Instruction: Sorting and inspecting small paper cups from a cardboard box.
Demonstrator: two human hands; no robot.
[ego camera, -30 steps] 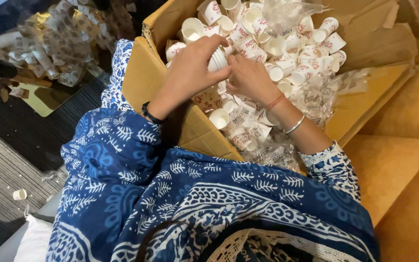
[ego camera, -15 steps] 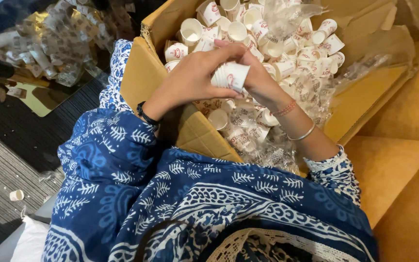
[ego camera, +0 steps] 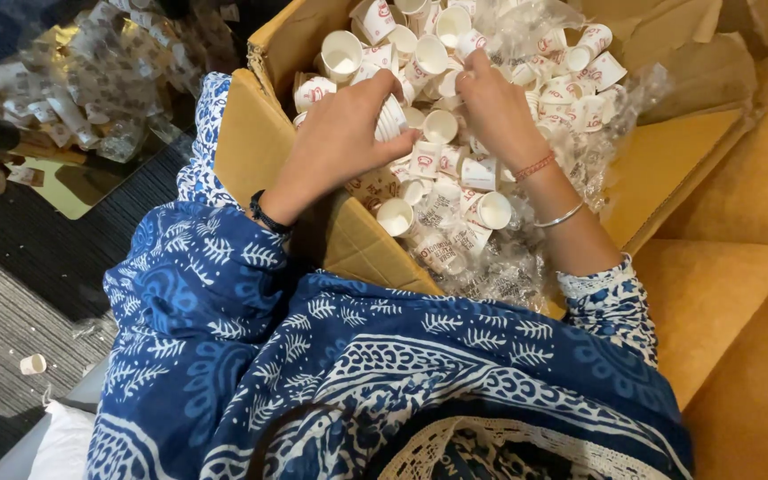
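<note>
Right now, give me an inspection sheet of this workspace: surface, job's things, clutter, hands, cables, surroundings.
Surface: orange cushioned seat bearing an open cardboard box.
Job's things: box full of loose small white paper cups; nested stack of cups.
Clutter: crumpled clear plastic wrap among the cups.
Hands: left hand shut on the nested stack; right hand resting among the cups, grip unclear.
Cables: nothing seen.
Surroundings: glossy table with more wrapped cups; one cup on the floor.
</note>
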